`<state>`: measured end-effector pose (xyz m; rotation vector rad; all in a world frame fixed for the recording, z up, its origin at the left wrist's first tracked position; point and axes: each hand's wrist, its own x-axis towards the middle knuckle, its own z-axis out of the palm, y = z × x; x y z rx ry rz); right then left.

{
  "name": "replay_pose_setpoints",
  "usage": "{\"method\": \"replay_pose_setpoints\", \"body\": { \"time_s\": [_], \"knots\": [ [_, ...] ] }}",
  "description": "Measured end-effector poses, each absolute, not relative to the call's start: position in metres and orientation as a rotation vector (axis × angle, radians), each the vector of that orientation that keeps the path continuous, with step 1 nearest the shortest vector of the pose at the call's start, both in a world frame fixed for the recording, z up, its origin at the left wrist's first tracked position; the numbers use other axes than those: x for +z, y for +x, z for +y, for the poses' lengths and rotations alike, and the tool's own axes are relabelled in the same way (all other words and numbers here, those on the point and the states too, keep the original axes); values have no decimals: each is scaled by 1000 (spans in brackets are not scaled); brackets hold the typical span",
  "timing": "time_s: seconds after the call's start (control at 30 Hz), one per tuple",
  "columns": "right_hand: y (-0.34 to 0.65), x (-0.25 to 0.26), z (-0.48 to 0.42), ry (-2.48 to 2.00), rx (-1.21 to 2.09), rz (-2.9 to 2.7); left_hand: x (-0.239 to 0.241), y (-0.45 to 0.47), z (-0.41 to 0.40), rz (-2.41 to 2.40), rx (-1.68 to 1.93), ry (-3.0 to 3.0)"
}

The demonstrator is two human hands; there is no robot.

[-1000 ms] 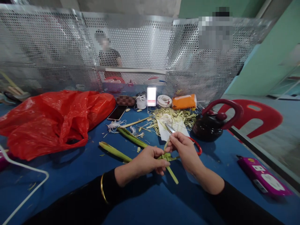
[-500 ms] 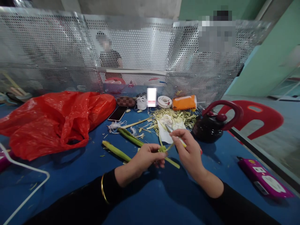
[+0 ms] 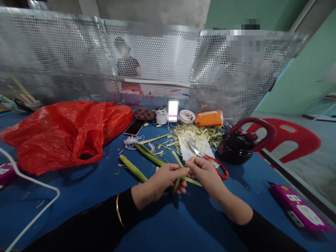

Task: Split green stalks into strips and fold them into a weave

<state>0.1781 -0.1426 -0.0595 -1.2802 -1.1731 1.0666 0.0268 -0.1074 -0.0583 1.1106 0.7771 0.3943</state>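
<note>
My left hand [image 3: 166,178] is closed around flat green leaf strips [image 3: 194,181] that cross one another at its fingertips. Close against it, my right hand [image 3: 207,175] pinches one of these strips between thumb and fingers; the fingertips partly hide the crossing. Red-handled scissors [image 3: 223,171] lie just beyond my right hand, blades over a white paper [image 3: 186,149]. Left of my hands rest two thick green stalks, a paler one [image 3: 133,169] and a darker one [image 3: 148,154].
Plant scraps [image 3: 210,134] are heaped behind the paper. A dark kettle [image 3: 233,150] stands right, a purple packet [image 3: 299,206] nearer me. Left are a red plastic bag [image 3: 63,136], a phone [image 3: 135,126] and white string [image 3: 133,141]. A perforated metal screen [image 3: 157,45] borders the back.
My right hand has moved left and down to meet my left hand, and its fingers are now on a strip. The strips have turned. The scissors show more fully. The view has shifted slightly.
</note>
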Motion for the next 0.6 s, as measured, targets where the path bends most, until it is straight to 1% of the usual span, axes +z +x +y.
{"method": "replay_pose_setpoints", "body": {
  "time_s": [0.13,0.33,0.47,0.53,0.6],
  "knots": [
    [178,-60,-143,-1275,1099,-1141,-57,28,-107,819,375,1133],
    [177,-67,-142,-1252,963,-1018,-56,28,-106,824,386,1079],
    [182,-70,-138,-1294,920,-1070,-57,28,-107,796,422,1059],
    [187,-66,-139,-1338,746,-1119,-56,28,-106,805,510,1008],
    [191,-60,-145,-1360,394,-1182,-55,29,-104,835,634,924]
  ]
}}
